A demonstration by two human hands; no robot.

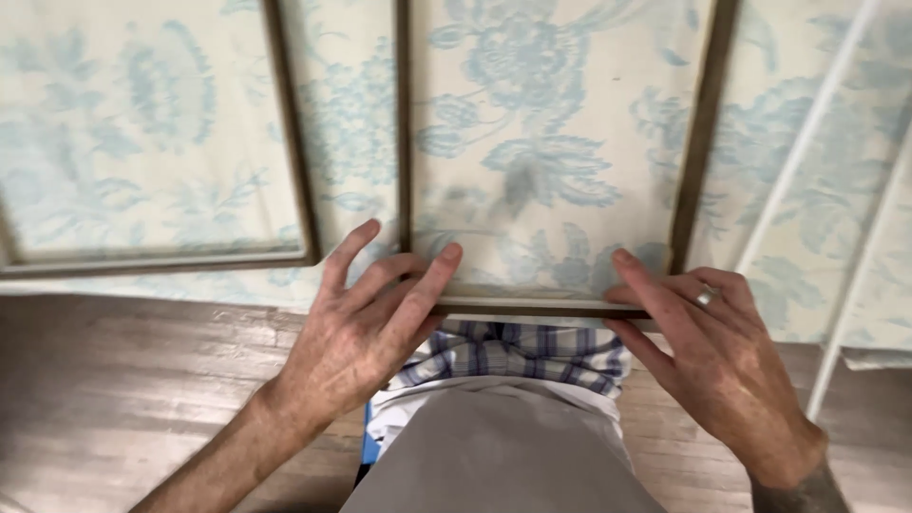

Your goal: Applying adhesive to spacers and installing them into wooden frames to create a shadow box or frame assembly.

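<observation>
Both hands lie flat and spread on the near rail of a dark wooden frame (546,309); neither is pinching or gripping it. Left hand (366,328) rests at the frame's near-left corner, fingers fanned, index and middle fingertips reaching over the rail onto the cloth. Right hand (708,347), with a ring (705,297) on one finger, lies at the near-right corner, its fingers pointing inward along the rail.

The frame sits on a cream fabric with a pale blue floral print (532,142), its near rail just at the edge of the cloth where it meets the wood-plank floor (123,389). A second wooden frame (290,142) lies just to the left, apart from the first. White rods (807,142) cross the cloth on the right. A plaid shirt hem (518,351) and grey garment (494,456) show between the forearms.

Judged procedure for positioning the frame:

1. Keep the palms low and pressure even on both corners, so the rail slides without twisting.
2. Move both hands together; an uneven push would probably skew the frame against the print.
3. Watch the cloth under the fingertips. Dragging could wrinkle or bunch it under the rail.
4. Check the side rails against the neighbouring frame, keeping the gap parallel.
5. Lift the fingers straight off once aligned, to avoid shifting it.
</observation>
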